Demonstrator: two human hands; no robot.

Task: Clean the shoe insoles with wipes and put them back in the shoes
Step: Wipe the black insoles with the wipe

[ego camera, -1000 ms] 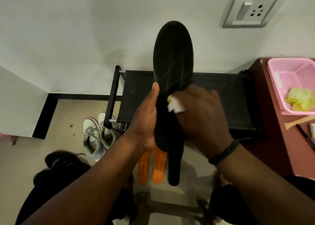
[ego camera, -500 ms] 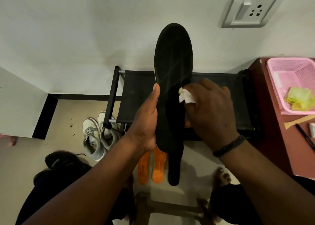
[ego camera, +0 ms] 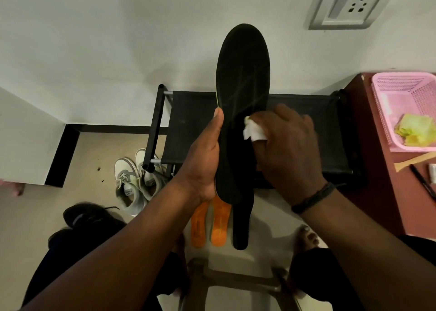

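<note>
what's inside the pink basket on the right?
The pink basket on the red-brown table holds a crumpled yellow-green wad, maybe used wipes or a packet. The frame edge cuts off the basket's right part, so anything there is unseen.

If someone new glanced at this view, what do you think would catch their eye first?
Most likely the long black insole held upright mid-frame: the left hand grips its edge while the right hand presses a white wipe against it. Next, two orange insoles on the floor below, and the pink basket on the reddish table at right.
</note>
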